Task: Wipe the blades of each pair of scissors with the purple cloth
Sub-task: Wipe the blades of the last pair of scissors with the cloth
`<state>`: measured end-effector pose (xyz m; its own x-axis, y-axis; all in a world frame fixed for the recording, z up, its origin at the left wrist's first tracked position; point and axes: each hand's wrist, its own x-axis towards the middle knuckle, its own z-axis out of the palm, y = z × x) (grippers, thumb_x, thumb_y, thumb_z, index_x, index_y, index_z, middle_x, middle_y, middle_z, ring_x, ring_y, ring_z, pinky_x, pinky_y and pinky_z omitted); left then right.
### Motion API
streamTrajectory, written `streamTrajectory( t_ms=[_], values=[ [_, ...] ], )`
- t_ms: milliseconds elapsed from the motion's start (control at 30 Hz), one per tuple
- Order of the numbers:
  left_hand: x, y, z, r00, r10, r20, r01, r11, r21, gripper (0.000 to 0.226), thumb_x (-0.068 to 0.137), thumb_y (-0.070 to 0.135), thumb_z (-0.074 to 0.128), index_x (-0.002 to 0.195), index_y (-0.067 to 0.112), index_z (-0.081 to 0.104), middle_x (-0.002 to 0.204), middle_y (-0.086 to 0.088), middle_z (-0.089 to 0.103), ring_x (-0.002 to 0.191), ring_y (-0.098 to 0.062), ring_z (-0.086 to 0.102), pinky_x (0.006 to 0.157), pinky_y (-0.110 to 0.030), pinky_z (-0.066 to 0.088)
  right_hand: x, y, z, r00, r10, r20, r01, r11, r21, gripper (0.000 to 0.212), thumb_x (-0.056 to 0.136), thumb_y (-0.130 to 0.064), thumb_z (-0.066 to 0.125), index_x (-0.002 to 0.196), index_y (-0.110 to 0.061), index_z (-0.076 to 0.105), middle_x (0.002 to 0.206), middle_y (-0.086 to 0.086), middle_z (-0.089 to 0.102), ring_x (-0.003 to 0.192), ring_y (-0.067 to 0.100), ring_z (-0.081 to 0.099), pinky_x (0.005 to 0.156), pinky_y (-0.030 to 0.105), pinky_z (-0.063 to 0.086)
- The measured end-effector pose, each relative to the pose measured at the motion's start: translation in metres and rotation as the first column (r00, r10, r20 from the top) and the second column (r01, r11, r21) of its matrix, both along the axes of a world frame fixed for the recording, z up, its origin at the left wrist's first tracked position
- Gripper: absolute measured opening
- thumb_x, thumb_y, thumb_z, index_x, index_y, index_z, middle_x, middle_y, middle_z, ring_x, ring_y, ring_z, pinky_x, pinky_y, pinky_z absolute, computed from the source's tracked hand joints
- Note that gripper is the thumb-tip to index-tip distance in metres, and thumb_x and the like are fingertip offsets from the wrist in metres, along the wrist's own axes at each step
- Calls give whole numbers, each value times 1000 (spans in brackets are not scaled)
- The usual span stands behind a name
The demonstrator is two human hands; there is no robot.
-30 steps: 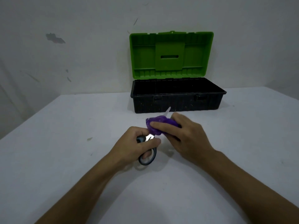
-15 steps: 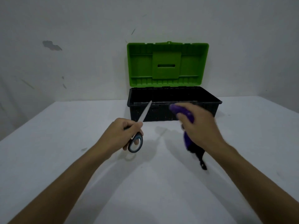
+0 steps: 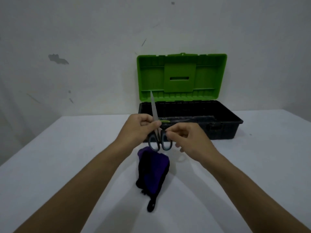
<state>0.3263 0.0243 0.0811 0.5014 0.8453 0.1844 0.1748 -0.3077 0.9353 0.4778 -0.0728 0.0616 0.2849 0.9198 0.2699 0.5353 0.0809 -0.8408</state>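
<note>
Standing beside the white table (image 3: pixel 50 165), I see first the toolbox (image 3: pixel 223 130) at the far edge, its green lid (image 3: pixel 181 76) open and upright against the wall; a green-handled thing, perhaps another pair, lies inside, but I cannot tell surely. Nearer to the person, the purple cloth (image 3: pixel 154 174) lies crumpled on the table, just below both hands and touched by neither. Above it the scissors (image 3: pixel 158 135) are held in the air, blades closed together and pointing up. The left hand (image 3: pixel 139 128) has its fingers curled tight around the part where blades meet handles. The right hand (image 3: pixel 188 138) pinches the rim of the right handle loop with thumb and forefinger, the other fingers loose. I judge the scissors stiff, rather light, with smooth metal that can slip and edges that can cut, so the plastic loops are the safe place to hold. The cloth is soft and limp, easy to bunch around the blade
</note>
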Motion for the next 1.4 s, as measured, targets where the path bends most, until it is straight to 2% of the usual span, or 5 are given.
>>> streamTrajectory(
  t_ms=[300,800,1100,1200,1400],
  values=[
    [54,74,20,958,97,269,-12,953,-304,9,91,13,67,87,5,70,74,-4,77,61,-9,67,61,-18,58,113,44,58,774,-79,628,132,990,-39,11,93,-29,60,91,-28,71,89,-12,70,81,8,61,72,27,45],
    [145,153,-23,759,47,-649,214,924,317,37,94,47,56,66,27,67,63,10,71,64,-2,67,71,-28,56,219,150,-2,759,275,590,25,894,-448,5,86,-28,70,85,-28,75,82,-15,71,79,0,63,80,28,53],
    [177,156,36,914,368,-171,-22,465,885,20,92,33,56,108,22,55,109,1,62,101,-19,54,81,-32,47,201,170,60,592,-479,648,167,859,483,12,88,-30,66,89,-18,63,117,4,55,111,23,48,85,37,38],
    [181,168,64,857,510,-71,-121,334,935,50,89,35,52,136,19,44,146,-8,42,135,-27,36,103,-42,32,199,187,87,594,-494,635,189,853,487,10,89,-30,63,91,-20,60,144,4,44,138,26,32,104,43,32],
    [178,174,71,758,591,-276,-7,431,902,62,100,42,37,153,14,23,162,-8,19,150,-24,17,120,-52,7,192,195,113,674,-358,646,178,928,328,11,88,-31,66,84,-25,57,143,2,45,137,23,37,116,53,23]
  ],
)
